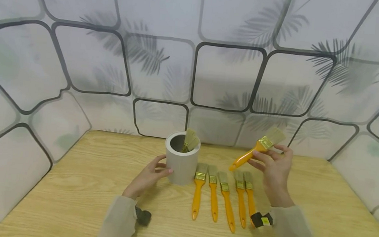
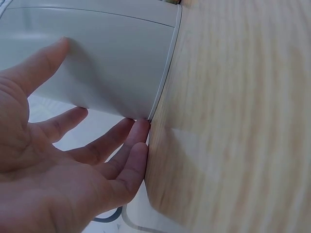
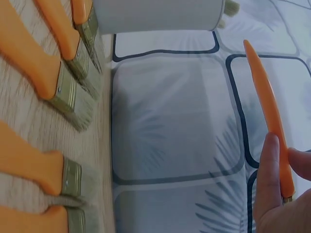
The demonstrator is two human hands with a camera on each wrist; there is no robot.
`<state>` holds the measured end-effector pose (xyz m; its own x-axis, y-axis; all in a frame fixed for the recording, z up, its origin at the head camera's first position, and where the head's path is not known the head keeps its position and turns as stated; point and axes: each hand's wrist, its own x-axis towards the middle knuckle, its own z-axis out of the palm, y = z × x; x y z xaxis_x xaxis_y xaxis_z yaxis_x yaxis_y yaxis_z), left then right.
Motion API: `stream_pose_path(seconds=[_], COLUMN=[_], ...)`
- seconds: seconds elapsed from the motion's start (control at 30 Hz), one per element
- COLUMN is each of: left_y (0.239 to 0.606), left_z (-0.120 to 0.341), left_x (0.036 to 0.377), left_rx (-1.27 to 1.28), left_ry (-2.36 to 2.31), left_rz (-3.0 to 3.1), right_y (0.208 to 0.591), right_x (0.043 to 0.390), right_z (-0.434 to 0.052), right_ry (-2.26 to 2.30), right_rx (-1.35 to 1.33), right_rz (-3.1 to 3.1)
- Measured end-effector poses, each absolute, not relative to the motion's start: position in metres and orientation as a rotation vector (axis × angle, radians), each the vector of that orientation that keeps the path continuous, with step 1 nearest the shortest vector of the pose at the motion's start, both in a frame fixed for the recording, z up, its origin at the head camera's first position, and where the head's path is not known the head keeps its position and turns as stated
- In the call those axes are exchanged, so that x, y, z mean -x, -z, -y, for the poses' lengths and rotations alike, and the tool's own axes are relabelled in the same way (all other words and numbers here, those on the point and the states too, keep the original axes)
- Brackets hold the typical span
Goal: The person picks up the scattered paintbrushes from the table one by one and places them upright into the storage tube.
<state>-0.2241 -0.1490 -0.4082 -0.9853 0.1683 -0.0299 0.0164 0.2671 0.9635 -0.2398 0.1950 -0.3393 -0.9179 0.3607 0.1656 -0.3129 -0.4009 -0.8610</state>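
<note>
A grey cylindrical holder point(image 1: 181, 157) stands on the wooden table point(image 1: 72, 183) with brush bristles point(image 1: 190, 139) showing inside it. My left hand point(image 1: 149, 175) rests against its left side, fingers point(image 2: 121, 155) nearly straight along the holder point(image 2: 102, 53). My right hand point(image 1: 273, 167) is raised above the table and pinches an orange-handled paintbrush point(image 1: 256, 149), bristles up and to the right. Its handle point(image 3: 269, 111) shows in the right wrist view. Several more orange-handled brushes point(image 1: 223, 194) lie side by side on the table between my hands.
A patterned backdrop point(image 1: 193, 60) with dark outlines and leaf shadows surrounds the table on three sides. The lying brushes point(image 3: 53, 73) and the holder point(image 3: 155, 14) also appear in the right wrist view. Bare wood lies to the left and the right.
</note>
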Motion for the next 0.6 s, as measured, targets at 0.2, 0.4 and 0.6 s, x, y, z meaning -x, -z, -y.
stream_pose_path(seconds=[0.2,0.4,0.6], left_y=[0.408,0.409,0.409], left_z=[0.150,0.150,0.150], left_x=[0.223,0.224,0.225], left_rx=[-0.167,-0.164,-0.154], left_ry=[-1.821,-1.813,-1.805], left_rz=[-2.391,-2.399,-2.411], right_y=[0.339,0.339,0.334], right_x=[0.242,0.242,0.244], right_z=[-0.185,-0.177,-0.165], right_ry=[-2.335,-2.329,-2.348], right_rx=[0.063,0.066,0.012], right_rz=[1.373,1.330,1.208])
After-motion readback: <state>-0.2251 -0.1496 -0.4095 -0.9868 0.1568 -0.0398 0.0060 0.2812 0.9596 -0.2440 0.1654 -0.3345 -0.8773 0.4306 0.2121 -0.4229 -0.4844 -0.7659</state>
